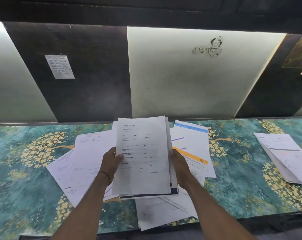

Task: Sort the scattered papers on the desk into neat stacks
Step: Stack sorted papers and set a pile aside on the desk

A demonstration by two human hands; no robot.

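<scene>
Above the scattered papers (87, 163), left hand (112, 161) and right hand (178, 163) pinch a light, floppy sheaf (143, 156) at mid-edges; support beneath.

Teal counter (30, 179) with golden blossoms runs along the wall. Behind it, a dark panel (87, 80) meets a pale panel (181, 87), top-lit. An ink sketch (208, 46) on the pale one.

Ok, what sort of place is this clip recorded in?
Likely a home study or small office: a long desk with a teal flowered cover, printed papers scattered on it with a neat stack at one end, and a note stuck on the wall panel behind.
</scene>
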